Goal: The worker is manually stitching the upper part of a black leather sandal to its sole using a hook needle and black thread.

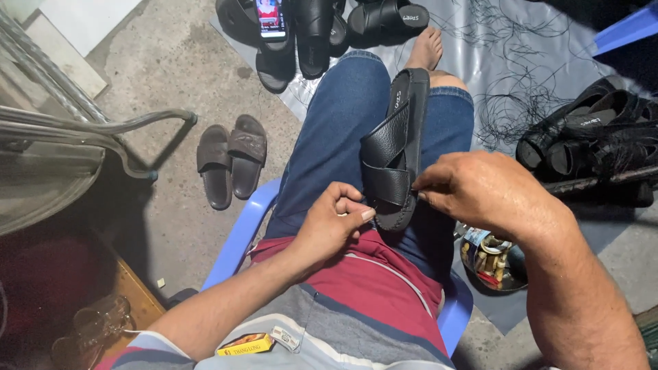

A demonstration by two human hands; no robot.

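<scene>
Both hands work at one black sandal (397,154) lying along the lap. Left hand (334,223) pinched shut at the sandal's near left edge, thumb against forefinger (what it grips is too small to tell). Right hand (480,188) closed on the right edge, fingertips at the strap. Far left on the concrete: a brown pair of slides (232,164). Upper middle: a phone (271,18) propped on black sandals. Right: a heap of sandals (593,140) with loose thread (510,103).
</scene>
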